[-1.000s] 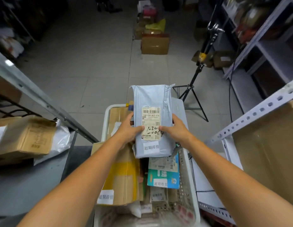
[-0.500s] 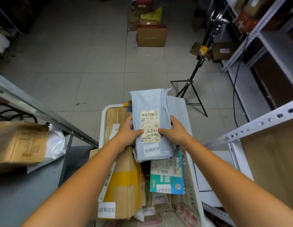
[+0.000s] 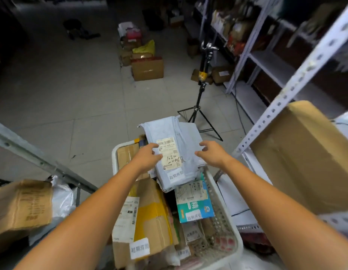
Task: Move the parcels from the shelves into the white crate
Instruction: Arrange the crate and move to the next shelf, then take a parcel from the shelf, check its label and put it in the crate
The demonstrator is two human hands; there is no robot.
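Crowning white crate (image 3: 113, 162), crinkled grey parcel (image 3: 186, 168); left hand (image 3: 148, 157), right hand (image 3: 213, 155) fingers (image 3: 205, 143) slack, empty.

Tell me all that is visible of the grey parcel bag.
The grey parcel bag is a soft, wrinkled plastic mailer, folded at its far end. It bears a cream shipping label with handwritten numbers and a white sticker below. It lies aslant atop the pile in the white crate. The left hand touches its label; the right hand hovers at its right edge.
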